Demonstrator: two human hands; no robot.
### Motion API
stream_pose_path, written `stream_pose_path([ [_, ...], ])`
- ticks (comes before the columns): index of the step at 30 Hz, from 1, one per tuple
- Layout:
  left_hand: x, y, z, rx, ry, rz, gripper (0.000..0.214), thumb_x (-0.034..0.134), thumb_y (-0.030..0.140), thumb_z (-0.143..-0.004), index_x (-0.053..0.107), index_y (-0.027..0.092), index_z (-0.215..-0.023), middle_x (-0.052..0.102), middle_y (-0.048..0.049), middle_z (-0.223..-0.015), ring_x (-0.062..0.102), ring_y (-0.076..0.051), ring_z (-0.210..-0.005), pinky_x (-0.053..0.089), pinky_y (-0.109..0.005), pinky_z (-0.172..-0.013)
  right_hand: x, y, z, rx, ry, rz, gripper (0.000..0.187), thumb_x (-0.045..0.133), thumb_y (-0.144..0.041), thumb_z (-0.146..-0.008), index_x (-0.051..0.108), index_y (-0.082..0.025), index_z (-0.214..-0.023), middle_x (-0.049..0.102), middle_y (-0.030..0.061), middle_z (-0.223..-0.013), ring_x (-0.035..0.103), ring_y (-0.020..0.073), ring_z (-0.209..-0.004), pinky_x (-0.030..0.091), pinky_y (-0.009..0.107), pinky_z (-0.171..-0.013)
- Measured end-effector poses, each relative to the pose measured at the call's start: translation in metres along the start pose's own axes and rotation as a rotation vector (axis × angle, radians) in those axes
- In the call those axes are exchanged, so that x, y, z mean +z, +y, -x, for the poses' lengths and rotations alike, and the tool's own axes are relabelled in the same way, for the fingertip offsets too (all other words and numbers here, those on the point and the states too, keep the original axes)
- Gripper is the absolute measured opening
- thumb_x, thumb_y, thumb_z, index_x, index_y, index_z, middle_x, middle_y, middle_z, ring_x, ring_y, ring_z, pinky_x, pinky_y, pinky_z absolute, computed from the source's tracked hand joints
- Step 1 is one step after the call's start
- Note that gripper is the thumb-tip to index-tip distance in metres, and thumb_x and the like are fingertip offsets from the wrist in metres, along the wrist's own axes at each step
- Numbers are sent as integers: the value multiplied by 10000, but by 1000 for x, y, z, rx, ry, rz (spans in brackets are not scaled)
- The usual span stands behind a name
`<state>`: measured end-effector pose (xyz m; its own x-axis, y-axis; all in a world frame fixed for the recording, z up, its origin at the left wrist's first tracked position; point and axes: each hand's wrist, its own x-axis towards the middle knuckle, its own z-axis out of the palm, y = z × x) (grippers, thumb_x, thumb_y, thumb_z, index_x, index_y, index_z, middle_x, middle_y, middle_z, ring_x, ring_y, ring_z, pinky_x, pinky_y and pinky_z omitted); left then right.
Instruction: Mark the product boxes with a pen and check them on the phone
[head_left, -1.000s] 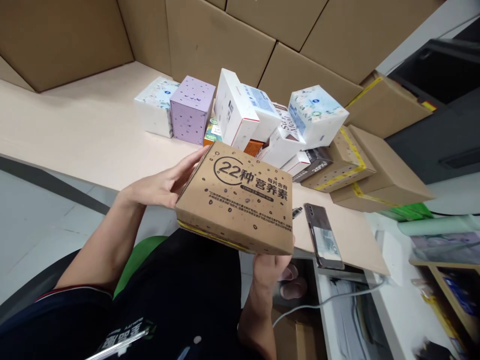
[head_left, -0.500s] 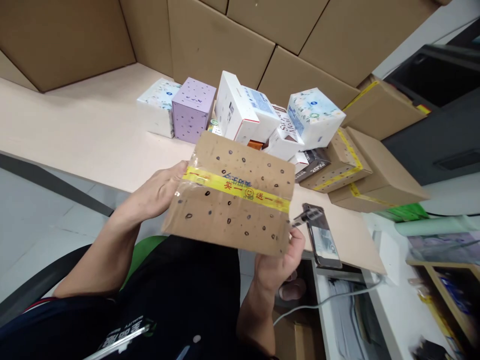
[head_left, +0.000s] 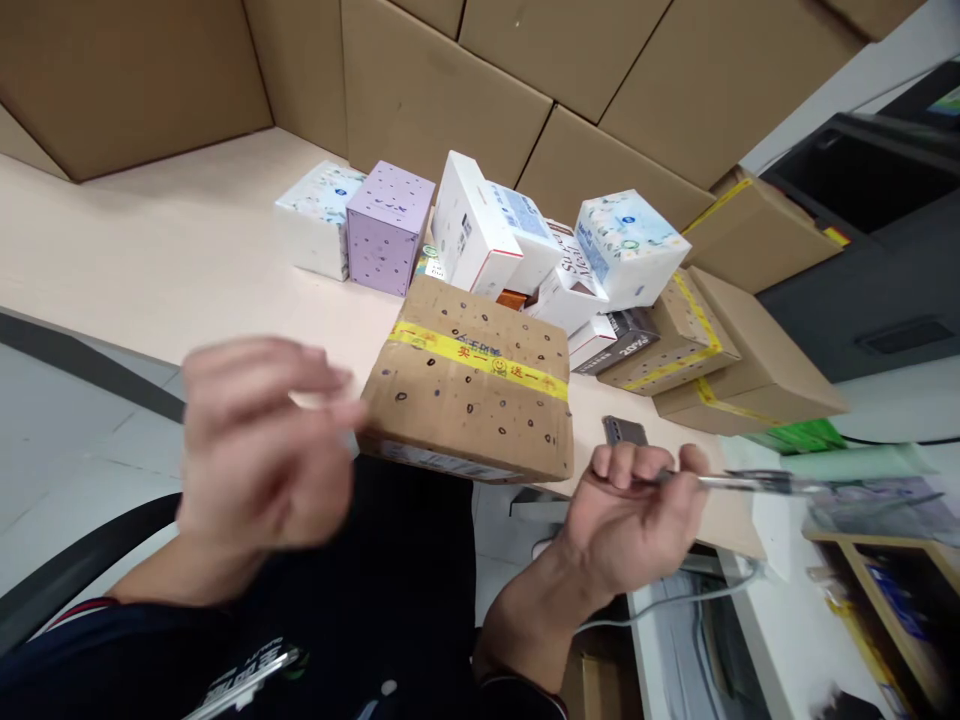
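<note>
A flat brown cardboard box (head_left: 472,410) with dark dots and a yellow tape strip lies at the table's near edge, apart from both hands. My left hand (head_left: 259,450) hovers just left of the box, badly smeared by motion, with its fingers bent. My right hand (head_left: 630,510) is palm up to the right of the box, its fingers closed on a pen (head_left: 750,483) that points right. The top of a dark phone (head_left: 622,430) shows just behind my right hand.
Behind the box is a pile of small cartons: a purple cube (head_left: 386,225), a white box (head_left: 480,220) and a floral tissue cube (head_left: 626,240). Taped flat boxes (head_left: 742,350) sit to the right on the beige table (head_left: 150,260). Large cartons (head_left: 450,80) wall the back.
The box was turned over from its printed side to its taped side, then set down on the table edge. Both hands let go; the right hand now shows a pen.
</note>
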<state>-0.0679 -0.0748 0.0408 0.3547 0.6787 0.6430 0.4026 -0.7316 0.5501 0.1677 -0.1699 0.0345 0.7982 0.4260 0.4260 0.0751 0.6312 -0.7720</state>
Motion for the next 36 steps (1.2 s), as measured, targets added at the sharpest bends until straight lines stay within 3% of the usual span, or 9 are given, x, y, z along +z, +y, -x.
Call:
stream_pose_path([
  [2, 8, 12, -2, 55, 11, -25, 481, 635, 681, -927, 717, 253, -1130, 773, -73, -1127, 630, -316, -1201, 500, -467, -1005, 4, -13, -9, 0, -41, -84, 140, 596, -359, -983, 694, -270, -935, 375, -66, -714, 365, 92, -558, 361, 232, -554],
  [6, 28, 29, -6, 218, 85, -141, 388, 756, 528, -903, 715, 309, -1221, 783, -46, -1163, 658, -300, -1145, 490, -447, -957, 24, -21, -23, -51, -57, -151, 388, 581, -505, -997, 743, -231, -775, 508, -18, -703, 564, 128, -680, 478, 280, -638],
  [9, 39, 36, -5, 439, 215, -306, 342, 805, 328, -898, 725, 284, -1227, 800, -16, -1157, 668, -249, -1042, 463, -397, -893, 40, -18, -30, -197, -30, -56, 493, 506, -564, -1028, 745, -201, -795, 484, -45, -534, 453, 104, -463, 387, 241, -462],
  [11, 44, 38, -4, 518, 258, -378, 331, 819, 246, -881, 741, 213, -1201, 804, -26, -1166, 652, -236, -1000, 438, -390, -854, 49, -18, -31, -187, -87, 18, 462, 526, -560, -1027, 735, -190, -847, 505, -59, -501, 441, 100, -410, 390, 239, -428],
  [14, 48, 42, -3, 510, 253, -398, 323, 811, 226, -883, 743, 187, -1195, 798, -42, -1194, 638, -242, -1004, 412, -404, -841, 58, -22, -29, -49, -273, 146, 295, 657, -480, -984, 701, -192, -935, 636, -44, -610, 561, 102, -488, 455, 231, -478],
  [18, 48, 43, -4, 494, 239, -408, 363, 769, 221, -915, 710, 255, -1272, 787, -17, -1229, 645, -236, -1025, 411, -414, -863, 65, -25, -27, -46, -430, 418, 226, 679, -429, -970, 661, -204, -978, 643, -58, -691, 526, 73, -498, 414, 214, -487],
  [24, 48, 43, -2, 482, 236, -390, 360, 763, 229, -921, 711, 273, -1275, 785, -12, -1235, 650, -237, -1025, 421, -417, -876, 65, -24, -25, -192, -458, 677, 245, 592, -450, -1012, 625, -240, -889, 602, -46, -699, 560, 139, -615, 479, 288, -605],
  [32, 48, 43, -1, 485, 233, -409, 306, 764, 234, -913, 732, 259, -1216, 787, -20, -1221, 641, -238, -1029, 430, -415, -862, 67, -25, -24, -337, -529, 751, 203, 582, -326, -1026, 652, -224, -864, 618, -60, -746, 579, 104, -661, 470, 257, -667],
  [36, 46, 44, -2, 483, 219, -436, 245, 765, 254, -916, 752, 239, -1159, 793, -16, -1208, 630, -238, -1006, 427, -420, -833, 67, -24, -24, -339, -511, 760, 199, 583, -313, -1019, 663, -224, -859, 619, -53, -745, 589, 115, -675, 475, 273, -690],
])
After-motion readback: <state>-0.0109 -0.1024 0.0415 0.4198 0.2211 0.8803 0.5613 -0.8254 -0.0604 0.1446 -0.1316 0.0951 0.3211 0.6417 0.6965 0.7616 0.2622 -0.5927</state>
